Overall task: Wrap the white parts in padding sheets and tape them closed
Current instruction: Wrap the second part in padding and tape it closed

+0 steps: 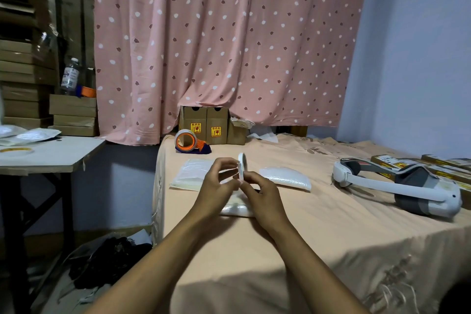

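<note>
Both hands are raised over the peach-covered table (318,232), holding a flat white part (241,163) on edge. My right hand (262,195) grips its lower rim; my left hand (216,183) pinches it from the left side with curled fingers. Directly beneath the hands lies a padding sheet (235,209), partly hidden. A stack of padding sheets (191,173) lies to the left and a white padded bundle (286,176) to the right. An orange tape dispenser (190,142) with a roll stands at the table's far left.
A white headset (397,186) lies on the right, with flat brown boxes (433,164) behind it. Small cartons (206,125) stand against the pink curtain. A side table (51,154) on the left holds bags and a tape roll (15,150); dark clutter (109,260) lies on the floor.
</note>
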